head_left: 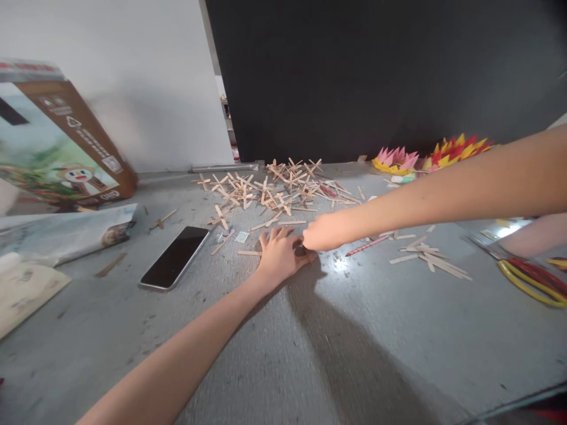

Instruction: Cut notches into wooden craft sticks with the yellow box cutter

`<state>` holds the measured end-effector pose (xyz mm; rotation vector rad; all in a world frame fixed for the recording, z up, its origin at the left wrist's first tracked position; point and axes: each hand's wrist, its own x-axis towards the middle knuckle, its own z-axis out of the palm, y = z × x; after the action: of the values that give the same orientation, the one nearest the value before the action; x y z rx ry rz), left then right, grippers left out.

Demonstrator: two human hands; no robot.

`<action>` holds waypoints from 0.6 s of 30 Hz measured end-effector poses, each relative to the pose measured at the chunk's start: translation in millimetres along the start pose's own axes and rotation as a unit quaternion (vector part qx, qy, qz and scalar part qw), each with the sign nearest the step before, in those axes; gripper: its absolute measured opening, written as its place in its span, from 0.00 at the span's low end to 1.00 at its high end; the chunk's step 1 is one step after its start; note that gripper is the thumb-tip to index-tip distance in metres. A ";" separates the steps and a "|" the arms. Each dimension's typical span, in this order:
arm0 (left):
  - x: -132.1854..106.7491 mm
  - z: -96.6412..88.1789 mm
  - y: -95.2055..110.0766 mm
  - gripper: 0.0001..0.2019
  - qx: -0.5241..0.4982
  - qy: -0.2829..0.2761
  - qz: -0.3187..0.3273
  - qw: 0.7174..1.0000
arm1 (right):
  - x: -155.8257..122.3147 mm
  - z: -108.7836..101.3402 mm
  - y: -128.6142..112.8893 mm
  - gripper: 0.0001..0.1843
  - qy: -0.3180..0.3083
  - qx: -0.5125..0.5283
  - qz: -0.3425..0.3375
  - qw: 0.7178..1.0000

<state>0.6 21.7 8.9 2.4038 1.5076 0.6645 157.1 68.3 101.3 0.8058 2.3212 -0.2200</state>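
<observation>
Near the middle of the table, my left hand [280,254] rests low with its fingers curved over a wooden craft stick [248,253], whose left end sticks out beside it. Its thumb reaches toward my right hand [322,231], which comes in from the right and is closed in a pinch. The two hands meet at the fingertips; what lies between them is hidden. Behind them spreads a pile of craft sticks [283,188], many joined in crosses. A red-and-white striped pencil [367,246] lies right of my right hand.
A black phone [176,258] lies to the left, near a printed carton [66,141]. Loose sticks [432,260] and yellow-handled scissors [527,283] are on the right. Paper flowers [396,160] stand at the back. Part of another arm [538,236] shows at the right edge.
</observation>
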 end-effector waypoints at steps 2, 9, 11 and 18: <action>-0.2 -0.7 0.8 0.22 0.002 0.001 0.001 1.000 | 0.4 -4.4 2.4 0.05 -0.032 0.012 0.032 0.999; -0.3 0.4 1.4 0.22 0.008 0.009 0.001 1.000 | 13.6 -10.0 15.3 0.12 -0.159 0.169 0.089 0.969; -0.6 0.7 0.8 0.21 0.005 0.007 0.001 1.000 | 16.5 -7.9 17.9 0.14 -0.178 0.222 0.102 0.953; -0.7 3.8 -1.5 0.21 -0.005 0.015 0.004 1.000 | -5.8 -11.5 32.1 0.21 -0.196 0.336 0.109 0.915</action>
<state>1.0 21.9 4.7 2.4038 1.5043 0.7120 173.7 95.0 115.6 1.2064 1.7483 -1.0200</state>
